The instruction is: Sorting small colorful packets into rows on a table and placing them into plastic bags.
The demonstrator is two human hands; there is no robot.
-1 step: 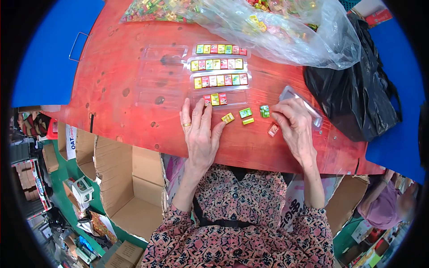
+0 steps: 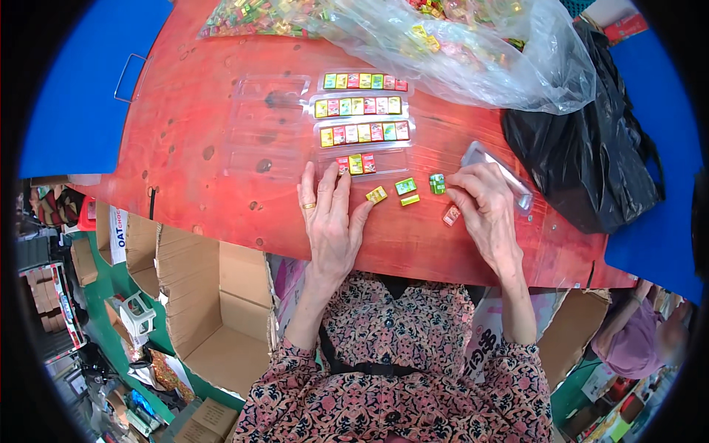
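Note:
My left hand (image 2: pixel 329 214) lies open, fingers spread, its fingertips at the near left part of a clear plastic tray (image 2: pixel 391 159). Its thumb tip comes close to a small yellow box (image 2: pixel 377 195). In the tray's nearest slot stand three little boxes (image 2: pixel 356 164), red, yellow and red; its farther slots hold rows of coloured mini boxes (image 2: pixel 358 107). My right hand (image 2: pixel 484 210) is closed, thumb and fingers curled together beside a green box (image 2: pixel 437 184) and a red box (image 2: pixel 451 215); anything inside the fingers is hidden. Between the hands lie another green box (image 2: pixel 405 186) and a yellow one (image 2: pixel 410 200).
An empty clear tray (image 2: pixel 269 125) lies left of the filled one. Another clear plastic piece (image 2: pixel 517 184) lies beyond my right hand. A large clear bag (image 2: pixel 546 74) of mini boxes and a black bag (image 2: pixel 591 140) rest on the red table (image 2: pixel 185 170). Cardboard boxes (image 2: pixel 192 295) stand below.
My right hand has shifted very slightly to the left, and the green box beside it moved a touch the same way. My left hand has stayed in place.

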